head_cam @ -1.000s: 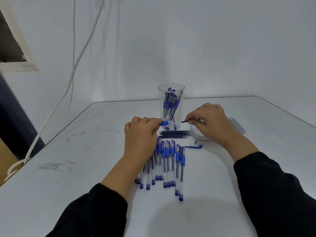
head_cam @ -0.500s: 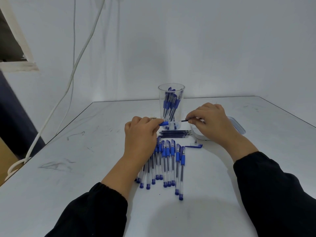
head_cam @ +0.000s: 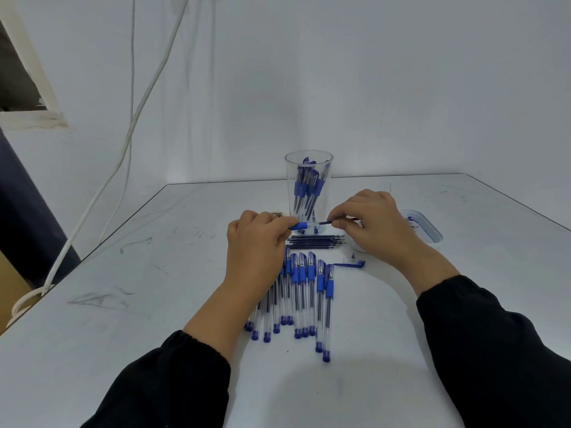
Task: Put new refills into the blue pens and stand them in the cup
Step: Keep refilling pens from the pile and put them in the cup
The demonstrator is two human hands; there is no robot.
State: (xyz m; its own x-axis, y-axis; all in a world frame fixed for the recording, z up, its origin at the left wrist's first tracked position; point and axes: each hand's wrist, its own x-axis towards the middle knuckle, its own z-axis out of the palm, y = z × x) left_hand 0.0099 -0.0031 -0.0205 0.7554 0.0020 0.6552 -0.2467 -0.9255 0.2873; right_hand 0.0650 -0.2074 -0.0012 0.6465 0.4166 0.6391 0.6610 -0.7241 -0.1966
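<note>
Fingers of my left hand [head_cam: 256, 242] curl round a pen [head_cam: 299, 226], its blue grip poking out to the right past my knuckles. My right hand [head_cam: 375, 225] pinches a dark refill [head_cam: 324, 223] between thumb and forefinger, its left end meeting the pen's grip; I cannot tell how far in it sits. Both hands hover over the worktop [head_cam: 154, 273], just in front of the cup [head_cam: 308, 193].

The cup is clear plastic and stands upright beyond my hands, near the middle of the worktop. Several pens stand in it, leaning against each other.

Spare refills [head_cam: 315, 240] lie in a small bundle on the worktop below my hands, running left to right. Nearer to me lies a row of pens [head_cam: 304, 291], side by side and pointing roughly away from me; the left ones are partly hidden under my left wrist. Just right of that row, a blue cap [head_cam: 350, 263] lies on its side, near my right wrist.

A shallow clear tray [head_cam: 428, 230] sits to the right, mostly behind my right hand; something blue shows inside, too small to tell.

A white cable [head_cam: 133, 128] hangs down the wall on the far left and drops past the worktop's left edge. Black sleeves cover both my forearms.
</note>
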